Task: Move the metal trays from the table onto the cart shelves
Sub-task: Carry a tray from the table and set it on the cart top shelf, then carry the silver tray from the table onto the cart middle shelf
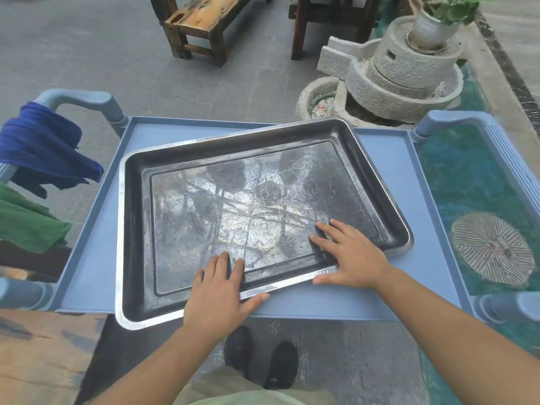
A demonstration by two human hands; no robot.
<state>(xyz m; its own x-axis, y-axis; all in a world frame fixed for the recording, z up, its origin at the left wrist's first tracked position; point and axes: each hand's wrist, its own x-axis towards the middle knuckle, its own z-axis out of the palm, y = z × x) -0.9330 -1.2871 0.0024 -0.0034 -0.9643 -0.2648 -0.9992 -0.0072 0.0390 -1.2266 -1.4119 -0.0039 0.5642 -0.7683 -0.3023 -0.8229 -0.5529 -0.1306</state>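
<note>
item: large rectangular stainless-steel tray with raised rim and scuffed, reflective floor. location: lying flat, open side up, on the top shelf of a blue plastic cart. orientation: long axis runs roughly left to right across the shelf, skewed so the right end sits farther from the person and the left end nearer; the near-left corner overhangs the shelf's front edge, and the far-right corner reaches over its back rim.

left hand: palm down over the tray's near rim, fingers flat on the tray floor and close together, thumb splayed to the right along the outside of the rim.

right hand: palm down near the tray's near-right corner, its fingers spread and resting on the tray floor, thumb outside the rim against the shelf.

cart fittings: grey-blue handle posts at both ends; a dark blue cloth and a green cloth draped over the left handle.

surroundings: stone millstone planter and a worn wooden bench on grey paving beyond the cart; black shoes below the shelf edge.
</note>
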